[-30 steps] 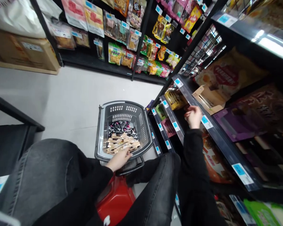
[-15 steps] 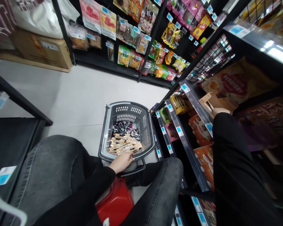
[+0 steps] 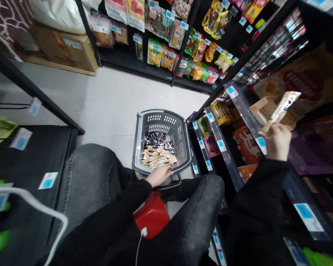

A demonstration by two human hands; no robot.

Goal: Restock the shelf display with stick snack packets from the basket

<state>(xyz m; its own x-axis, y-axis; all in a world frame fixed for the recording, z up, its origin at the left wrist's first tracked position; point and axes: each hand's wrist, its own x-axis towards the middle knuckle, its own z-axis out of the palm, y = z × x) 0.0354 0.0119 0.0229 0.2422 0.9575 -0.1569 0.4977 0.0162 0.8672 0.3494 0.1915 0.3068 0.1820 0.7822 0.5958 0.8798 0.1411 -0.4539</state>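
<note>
A tan snack packet [image 3: 280, 111] is raised before the shelf [image 3: 240, 107], pinched at its lower end by the closed fingers [image 3: 274, 130] of the right hand [image 3: 279, 142]; the left hand [image 3: 158, 176] rests loosely curled on the near rim of the grey basket [image 3: 180, 138], touching the tan packets [image 3: 158, 159] inside

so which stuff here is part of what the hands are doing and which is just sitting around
In hand:
right hand holding tan packets
left hand on the grey basket
tan packets in the basket
open carton on the shelf

Just there:
red stool
hanging snack bags
cardboard box
white cable
</note>
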